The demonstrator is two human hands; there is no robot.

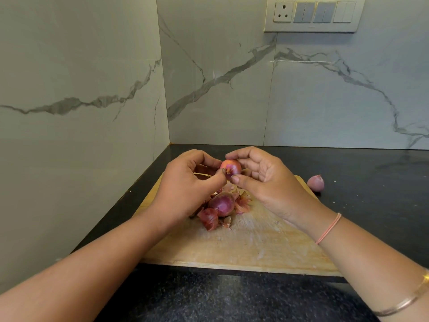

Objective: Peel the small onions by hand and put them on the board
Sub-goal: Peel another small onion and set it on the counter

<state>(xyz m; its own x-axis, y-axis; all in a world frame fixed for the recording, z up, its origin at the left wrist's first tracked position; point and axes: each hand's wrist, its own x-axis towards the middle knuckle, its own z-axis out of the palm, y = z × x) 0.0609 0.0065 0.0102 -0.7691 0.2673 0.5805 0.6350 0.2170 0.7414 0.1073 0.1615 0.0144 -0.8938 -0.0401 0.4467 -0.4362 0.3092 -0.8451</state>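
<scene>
Two hands met on one small onion [230, 168], held in the air above the far edge of the board [255, 242]. The right hand [267, 180] gripped it, fingertips on top and thumb beneath. The left hand [185, 182] pinched its tufted end. That tuft faced the person and slightly left, so the long axis ran near-to-far and the skin would likely strip leftward. A second onion [221, 203], seemingly peeled, lay among skins [209, 218] mid-board.

Sides of held onion [231, 168] covered by left hand [183, 184], right hand [267, 182]. Far edge of board [255, 247] mostly hidden behind them. Top of switch panel [313, 15] cropped.
</scene>
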